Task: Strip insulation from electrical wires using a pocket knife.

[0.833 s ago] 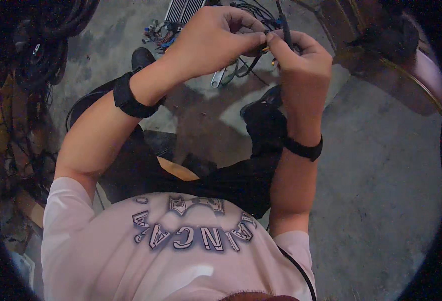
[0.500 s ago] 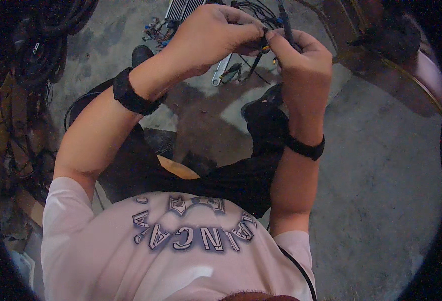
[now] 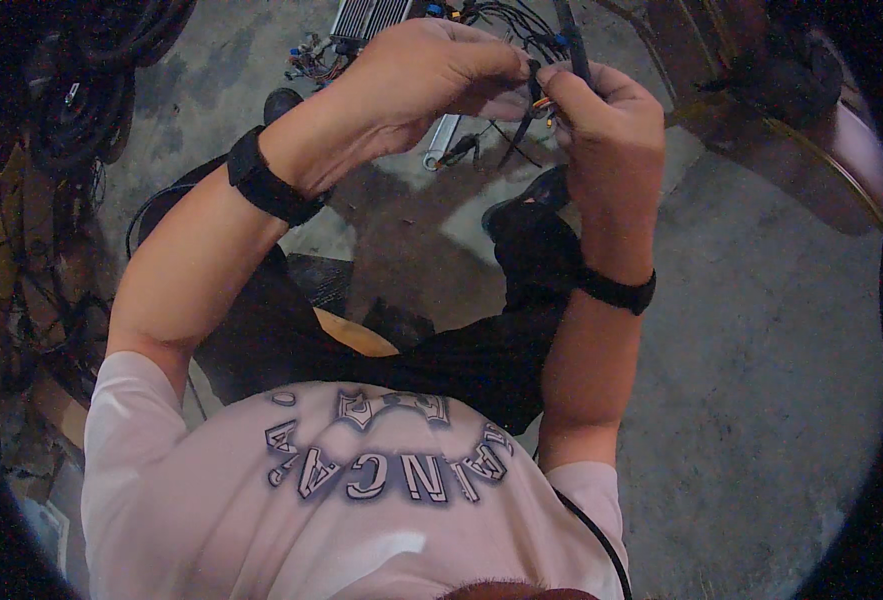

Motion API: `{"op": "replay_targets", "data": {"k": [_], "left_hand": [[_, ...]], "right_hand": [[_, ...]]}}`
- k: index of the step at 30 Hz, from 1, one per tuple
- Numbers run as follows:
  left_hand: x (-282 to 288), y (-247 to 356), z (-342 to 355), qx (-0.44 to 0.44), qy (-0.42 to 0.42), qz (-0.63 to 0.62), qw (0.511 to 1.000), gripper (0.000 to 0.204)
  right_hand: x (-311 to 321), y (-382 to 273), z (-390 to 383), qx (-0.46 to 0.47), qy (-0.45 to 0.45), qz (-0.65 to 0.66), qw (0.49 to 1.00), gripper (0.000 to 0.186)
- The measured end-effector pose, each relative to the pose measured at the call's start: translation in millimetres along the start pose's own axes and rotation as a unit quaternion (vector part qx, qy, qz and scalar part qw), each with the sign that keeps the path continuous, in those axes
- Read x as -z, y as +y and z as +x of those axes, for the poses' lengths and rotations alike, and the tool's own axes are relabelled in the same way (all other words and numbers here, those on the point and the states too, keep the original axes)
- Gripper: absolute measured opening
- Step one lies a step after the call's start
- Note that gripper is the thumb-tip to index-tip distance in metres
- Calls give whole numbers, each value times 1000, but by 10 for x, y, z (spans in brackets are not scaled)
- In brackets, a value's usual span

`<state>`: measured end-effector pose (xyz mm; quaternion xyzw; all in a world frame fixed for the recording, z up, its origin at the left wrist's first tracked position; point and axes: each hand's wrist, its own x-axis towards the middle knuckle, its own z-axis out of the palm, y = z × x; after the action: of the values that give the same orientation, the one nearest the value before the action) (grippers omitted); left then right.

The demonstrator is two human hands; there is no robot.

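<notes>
My left hand (image 3: 426, 85) is closed at the top centre, its fingertips on a small black piece (image 3: 533, 72) among cables. Close beside it, my right hand (image 3: 611, 130) grips a black sleeved cable (image 3: 573, 40), thumb near that piece. Thin orange and yellow wires (image 3: 542, 103) show between the hands. Behind them, a finned metal unit (image 3: 371, 20) lies on the floor with a tangle of wires and connectors (image 3: 311, 65). Part of a silver wrench (image 3: 441, 142) shows below my left hand. The exact finger contacts are too small to make out.
Coiled black hoses (image 3: 111, 70) and piled harnesses (image 3: 31, 260) line the left side. A curved panel (image 3: 831, 150) with a dark bundle (image 3: 781, 80) is at the upper right. My legs and shoes are on the concrete floor (image 3: 741, 380) around a tan seat (image 3: 351, 328).
Both hands have shifted slightly while staying on the cables, the right a little rightward. A little more of the coloured wires shows between my fingers.
</notes>
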<state>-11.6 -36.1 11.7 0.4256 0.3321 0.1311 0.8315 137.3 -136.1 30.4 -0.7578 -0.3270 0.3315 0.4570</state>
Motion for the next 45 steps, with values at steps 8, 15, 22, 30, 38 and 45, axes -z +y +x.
{"op": "replay_targets", "data": {"k": [8,15,22,30,38,45], "left_hand": [[30,-46,76,20,7,-21,1000,24],[-11,-21,65,0,-13,-68,998,24],[27,-52,96,5,-27,-91,995,22],[49,-86,133,-6,-35,-65,997,23],[25,-1,69,3,-28,10,1000,28],[30,-34,86,-2,-31,-4,1000,27]], "right_hand": [[26,-26,3,-60,-42,112,991,15],[34,-90,-79,-62,-18,84,994,31],[45,-118,-99,-59,-16,111,992,29],[10,-114,-95,-12,-20,100,995,21],[9,-146,-107,8,-2,12,1000,22],[38,-85,-69,27,0,-13,1000,21]]}}
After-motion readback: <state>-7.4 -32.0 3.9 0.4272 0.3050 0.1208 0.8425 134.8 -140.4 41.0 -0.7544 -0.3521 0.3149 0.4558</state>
